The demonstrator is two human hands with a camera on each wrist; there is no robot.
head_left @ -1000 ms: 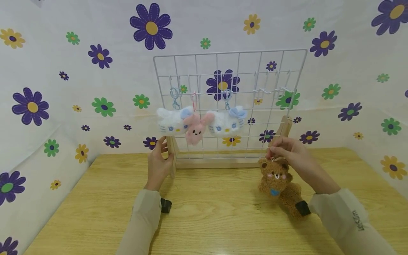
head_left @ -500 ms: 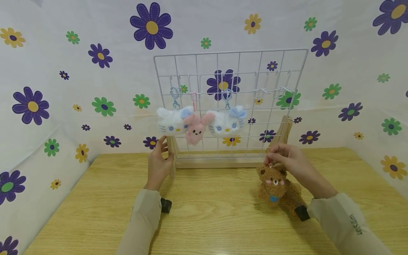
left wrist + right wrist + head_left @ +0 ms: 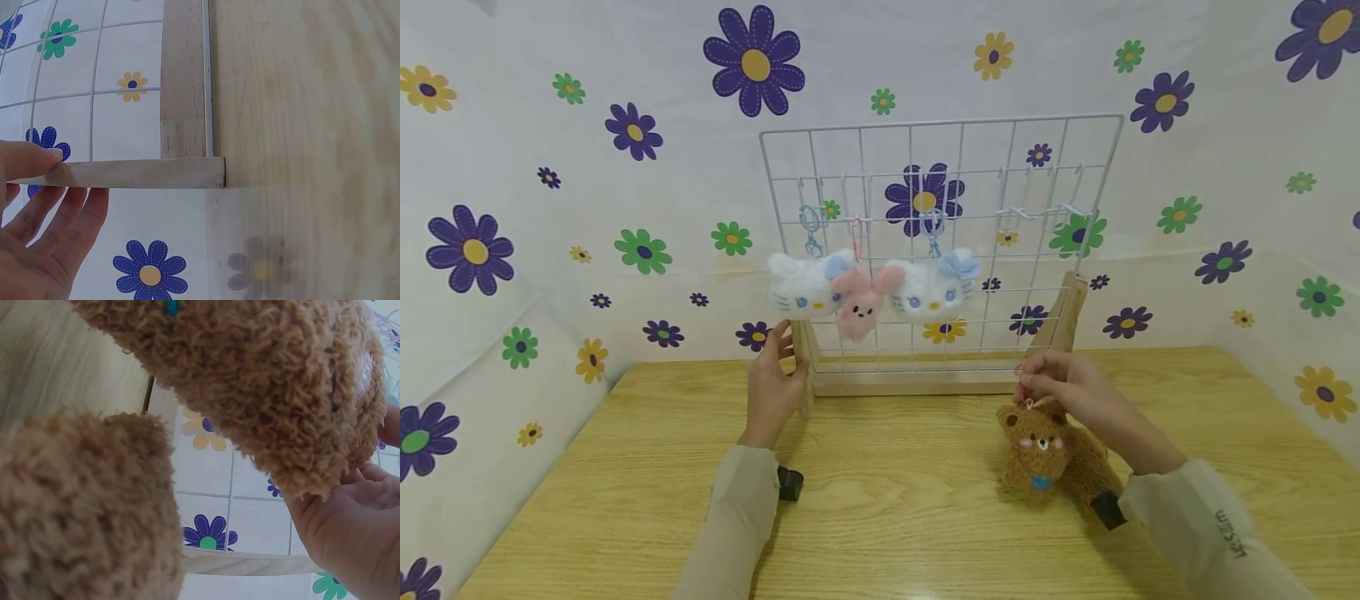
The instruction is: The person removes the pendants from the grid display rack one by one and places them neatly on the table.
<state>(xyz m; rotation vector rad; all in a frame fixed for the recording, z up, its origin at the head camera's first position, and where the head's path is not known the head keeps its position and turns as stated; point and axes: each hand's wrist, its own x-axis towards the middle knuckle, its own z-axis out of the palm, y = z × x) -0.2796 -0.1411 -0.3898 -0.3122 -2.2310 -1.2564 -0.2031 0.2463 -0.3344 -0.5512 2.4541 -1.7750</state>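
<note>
My left hand (image 3: 775, 387) holds the left wooden upright (image 3: 150, 173) of a white wire grid rack (image 3: 940, 124), thumb on one side and fingers on the other. My right hand (image 3: 1071, 392) pinches the top loop of a brown curly bear plush keychain (image 3: 1028, 458) with pink cheeks and a blue patch. The bear hangs upright, low over the table in front of the rack's right leg. Just beside it, under the right wrist, is a second brown curly plush (image 3: 1084, 471), partly covered. In the right wrist view, the bear (image 3: 269, 381) hides part of the hand.
On the rack's left half hang a white cat plush (image 3: 797, 283), a pink bunny plush (image 3: 860, 310) and another white cat plush (image 3: 932, 292). Bare white hooks (image 3: 1018, 213) stick out at the right. A flower-printed cloth (image 3: 685, 167) surrounds the wooden table (image 3: 880, 500).
My right hand has come down and a little left, lowering the bear toward the table. My left hand and the rack have stayed in place.
</note>
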